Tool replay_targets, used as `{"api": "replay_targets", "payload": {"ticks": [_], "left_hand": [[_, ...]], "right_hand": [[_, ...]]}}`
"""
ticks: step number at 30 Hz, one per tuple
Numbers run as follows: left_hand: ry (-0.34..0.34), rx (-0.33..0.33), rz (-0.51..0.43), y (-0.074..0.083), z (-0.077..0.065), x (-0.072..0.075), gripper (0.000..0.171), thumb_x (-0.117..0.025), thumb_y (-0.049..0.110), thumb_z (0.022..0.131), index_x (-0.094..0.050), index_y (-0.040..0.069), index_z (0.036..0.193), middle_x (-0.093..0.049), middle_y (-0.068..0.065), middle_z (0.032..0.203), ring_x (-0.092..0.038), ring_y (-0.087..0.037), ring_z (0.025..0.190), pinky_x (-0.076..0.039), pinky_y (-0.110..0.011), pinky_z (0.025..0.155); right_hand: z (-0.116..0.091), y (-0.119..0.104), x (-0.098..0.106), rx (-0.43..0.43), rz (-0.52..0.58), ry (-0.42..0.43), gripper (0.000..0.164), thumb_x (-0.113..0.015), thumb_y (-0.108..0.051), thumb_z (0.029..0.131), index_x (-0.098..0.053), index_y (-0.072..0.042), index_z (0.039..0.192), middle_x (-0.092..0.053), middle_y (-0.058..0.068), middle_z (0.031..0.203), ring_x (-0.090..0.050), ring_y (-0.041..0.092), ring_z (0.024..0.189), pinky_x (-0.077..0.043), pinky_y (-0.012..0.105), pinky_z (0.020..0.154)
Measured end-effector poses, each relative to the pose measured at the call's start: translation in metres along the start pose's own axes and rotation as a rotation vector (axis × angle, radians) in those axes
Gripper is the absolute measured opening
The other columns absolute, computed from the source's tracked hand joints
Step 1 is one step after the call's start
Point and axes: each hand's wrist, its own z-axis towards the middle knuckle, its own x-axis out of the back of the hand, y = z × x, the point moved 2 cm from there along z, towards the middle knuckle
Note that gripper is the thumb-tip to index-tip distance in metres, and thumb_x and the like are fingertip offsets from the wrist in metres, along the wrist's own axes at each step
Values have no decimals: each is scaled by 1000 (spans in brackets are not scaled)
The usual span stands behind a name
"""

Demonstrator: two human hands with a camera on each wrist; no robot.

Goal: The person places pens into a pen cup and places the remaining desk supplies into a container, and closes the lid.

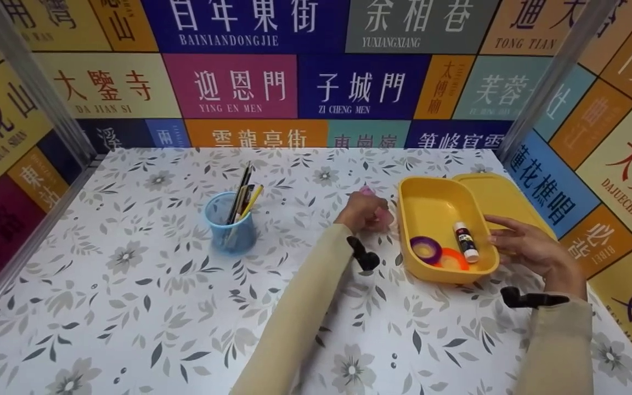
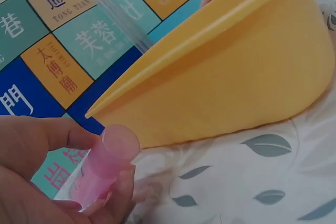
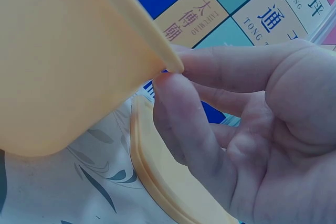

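Note:
My left hand [image 1: 362, 213] holds a pink translucent cylinder [image 2: 107, 158] between thumb and fingers, just left of a yellow plastic box [image 1: 447, 192]. What kind of thing the cylinder is, I cannot tell. On the box's other side my right hand [image 1: 538, 249] pinches the rim, with the thumb [image 3: 181, 103] just under the edge. Inside the box lie a glue stick [image 1: 465, 241] with a white cap, a purple ring [image 1: 438, 258] and an orange ring [image 1: 461, 258]. The left wrist view shows the cylinder's round end near the box wall.
A yellow lid [image 1: 505, 197] lies behind and to the right of the box. Further left stands a light-blue pen cup [image 1: 233, 236] with several pens and brushes. The table [image 1: 157, 307] has a white floral cover, and printed panels [image 1: 239, 82] enclose its back and sides.

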Motion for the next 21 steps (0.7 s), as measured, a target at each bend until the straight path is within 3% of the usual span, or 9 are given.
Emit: {"api": "replay_targets", "payload": {"ticks": [2,6,12,15,21], "left_hand": [[-36,21,-18,0,2,5,17,-71,14,87,-65,6,102,-73,-9,83,-69,-22,76,-59,-32,93],[-66,-23,-85,-5,9,10,38,-72,12,85,-57,9,119,-73,-9,80,-70,-22,74,-60,-33,92],[-102,-40,-130,-4,11,12,96,-76,10,83,-18,21,159,-76,-11,88,-76,-25,82,-61,-36,90],[-120,-48,-135,-1,10,13,110,-77,9,81,-5,30,161,-76,-13,94,-76,-24,79,-62,-34,87],[-116,-129,-133,5,6,10,112,-81,4,76,-13,36,159,-63,-12,110,-72,-25,84,-63,-35,82]], "right_hand": [[0,0,0,6,1,0,75,-61,-19,100,-19,-18,161,-71,-17,113,-72,12,96,-62,28,83],[0,-1,-1,7,-9,8,77,-62,-22,100,-17,-19,162,-69,-19,112,-71,11,98,-62,28,83],[0,0,0,-11,-6,8,79,-63,-23,99,-15,-20,162,-69,-20,112,-71,12,98,-61,28,84],[0,0,1,-17,2,3,79,-63,-23,99,-15,-21,162,-69,-20,112,-71,13,98,-61,27,85],[0,-1,0,-1,27,2,77,-63,-18,99,-18,-20,161,-72,-16,111,-72,13,96,-62,28,82]]}}
